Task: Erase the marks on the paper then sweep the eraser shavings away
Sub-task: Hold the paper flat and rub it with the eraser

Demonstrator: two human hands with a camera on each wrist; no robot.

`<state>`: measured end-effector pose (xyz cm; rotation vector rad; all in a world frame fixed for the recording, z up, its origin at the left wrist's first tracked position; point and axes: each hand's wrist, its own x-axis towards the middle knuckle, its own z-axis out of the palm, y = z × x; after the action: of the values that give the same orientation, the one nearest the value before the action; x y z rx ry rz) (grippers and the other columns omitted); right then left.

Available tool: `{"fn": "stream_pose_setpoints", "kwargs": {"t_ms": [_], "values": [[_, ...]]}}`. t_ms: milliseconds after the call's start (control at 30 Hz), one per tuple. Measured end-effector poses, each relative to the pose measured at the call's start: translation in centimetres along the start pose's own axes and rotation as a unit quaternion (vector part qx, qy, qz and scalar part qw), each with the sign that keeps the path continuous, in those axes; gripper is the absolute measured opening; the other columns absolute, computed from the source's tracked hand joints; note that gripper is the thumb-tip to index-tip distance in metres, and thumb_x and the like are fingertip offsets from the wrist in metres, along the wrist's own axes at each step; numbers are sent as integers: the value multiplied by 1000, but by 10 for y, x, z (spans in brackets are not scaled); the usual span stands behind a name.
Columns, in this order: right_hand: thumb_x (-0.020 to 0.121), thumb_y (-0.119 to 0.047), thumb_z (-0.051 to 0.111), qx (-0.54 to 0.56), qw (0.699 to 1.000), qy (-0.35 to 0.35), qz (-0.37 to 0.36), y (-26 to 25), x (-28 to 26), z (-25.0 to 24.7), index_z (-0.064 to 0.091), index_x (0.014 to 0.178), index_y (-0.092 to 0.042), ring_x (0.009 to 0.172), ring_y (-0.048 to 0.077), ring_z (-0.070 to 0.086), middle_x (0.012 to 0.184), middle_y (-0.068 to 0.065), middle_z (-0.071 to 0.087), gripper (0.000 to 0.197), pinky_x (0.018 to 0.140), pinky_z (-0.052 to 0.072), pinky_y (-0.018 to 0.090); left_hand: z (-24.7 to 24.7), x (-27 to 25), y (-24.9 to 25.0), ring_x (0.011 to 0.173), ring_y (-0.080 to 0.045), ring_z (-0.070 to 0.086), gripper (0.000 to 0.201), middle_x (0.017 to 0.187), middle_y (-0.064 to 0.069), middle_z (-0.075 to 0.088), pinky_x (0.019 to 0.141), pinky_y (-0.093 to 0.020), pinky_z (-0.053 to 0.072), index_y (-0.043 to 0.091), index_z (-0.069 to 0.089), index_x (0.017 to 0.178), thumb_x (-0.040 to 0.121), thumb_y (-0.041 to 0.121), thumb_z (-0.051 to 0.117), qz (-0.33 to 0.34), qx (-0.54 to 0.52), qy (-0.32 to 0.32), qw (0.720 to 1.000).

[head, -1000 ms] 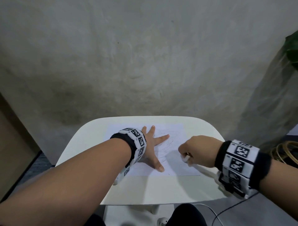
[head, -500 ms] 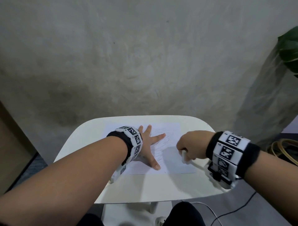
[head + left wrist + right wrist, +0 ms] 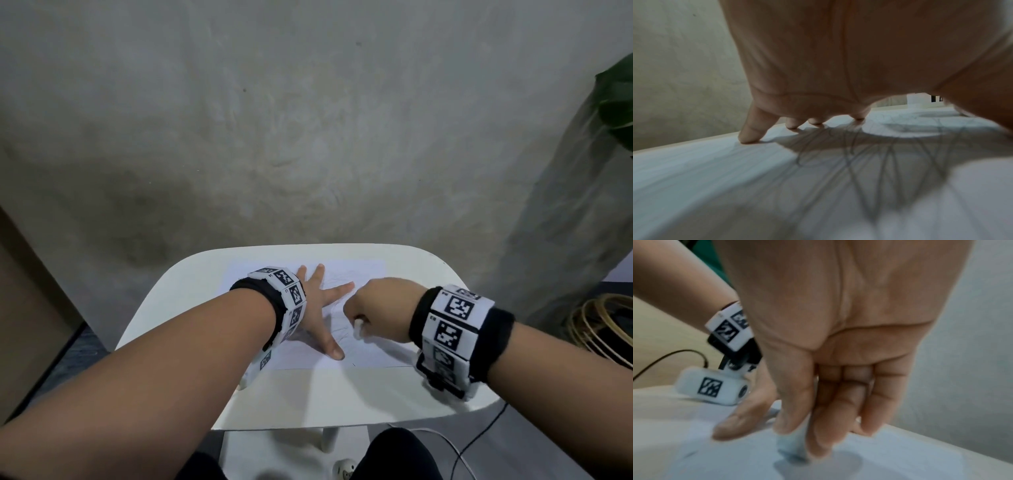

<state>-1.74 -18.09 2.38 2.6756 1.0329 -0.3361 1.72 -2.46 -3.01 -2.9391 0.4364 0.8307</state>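
Left hand [image 3: 317, 308] flat, fingers spread, pressing white paper sheet w/ grey pencil scribbles [image 3: 373, 353] on white rounded table [image 3: 325, 397]. Right hand [image 3: 380, 308] pinches small white eraser [image 3: 792, 446] btwn thumb & fingertips, eraser tip touching paper just beside left thumb.

Left hand [image 3: 838, 65] fingertips [image 3: 748, 136] press the pencil-scribbled paper [image 3: 715, 178].

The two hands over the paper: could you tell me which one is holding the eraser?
The right hand pinches the white eraser against the paper. The left hand holds nothing; it lies spread flat on the sheet.
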Motion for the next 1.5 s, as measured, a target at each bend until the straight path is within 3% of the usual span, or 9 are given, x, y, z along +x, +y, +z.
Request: {"fn": "stream_pose_setpoints", "kwargs": {"t_ms": [200,333,600,833,1000,1100,1267,1367,1500], "values": [[82,-17,58,-71,988,-128,59,19,-22,-1,49,64,-23,67,18,49,67,-7,54,21,54,30,19,2,3,-4,145,-37,-28,130,157,-2,-37,112,-71,-2,63,-25,139,55,82,73,2,-7,-1,1000],[80,-17,58,-11,998,-27,51,16,-15,2,60,78,-19,73,20,52,78,-4,63,4,61,39,25,2,3,-4,145,-36,-29,130,157,-2,-37,112,-71,-3,62,-24,139,56,80,74,4,-12,-3,1000],[85,-19,52,-14,992,-75,99,24,-10,-2,47,71,-22,75,22,49,69,-7,48,15,56,35,24,0,-1,-1,146,-35,-29,129,157,0,-37,112,-71,-2,63,-23,139,56,81,73,-2,-11,-4,1000],[96,-17,45,17,985,-110,129,17,15,3,41,98,-15,66,16,46,71,-5,43,5,62,39,25,0,-9,-3,145,-29,-31,129,156,7,-37,112,-70,-3,59,-23,142,58,79,74,24,23,2,999],[94,-10,52,-54,984,-137,99,-15,-1,-4,47,123,-9,110,27,56,130,13,55,30,86,43,33,6,-15,-8,147,-24,-28,127,157,14,-34,114,-64,1,59,-23,143,63,72,75,39,25,7,999],[92,-17,56,-84,987,-133,24,-40,-7,8,50,125,-12,99,27,60,117,6,62,34,68,41,30,7,-16,-2,147,-24,-27,125,157,12,-34,115,-63,2,58,-24,144,66,69,74,29,34,14,999],[85,-13,60,-65,987,-105,99,-19,-5,-6,55,96,-14,90,24,60,96,0,62,12,65,39,24,5,-14,-7,147,-27,-28,128,157,11,-35,113,-67,1,56,-25,144,65,71,75,39,32,5,999],[93,-17,52,-54,993,-103,21,-43,-8,3,56,121,-12,108,28,60,116,6,63,29,73,36,30,6,-17,-1,147,-27,-27,127,157,10,-34,114,-64,0,55,-26,144,67,70,74,28,51,9,998],[94,-23,48,-43,988,-105,104,-16,3,-1,59,115,-14,90,22,59,114,2,66,25,74,43,30,6,-17,-6,147,-26,-28,127,157,11,-34,113,-66,0,56,-25,144,65,71,74,37,37,7,999]]}}
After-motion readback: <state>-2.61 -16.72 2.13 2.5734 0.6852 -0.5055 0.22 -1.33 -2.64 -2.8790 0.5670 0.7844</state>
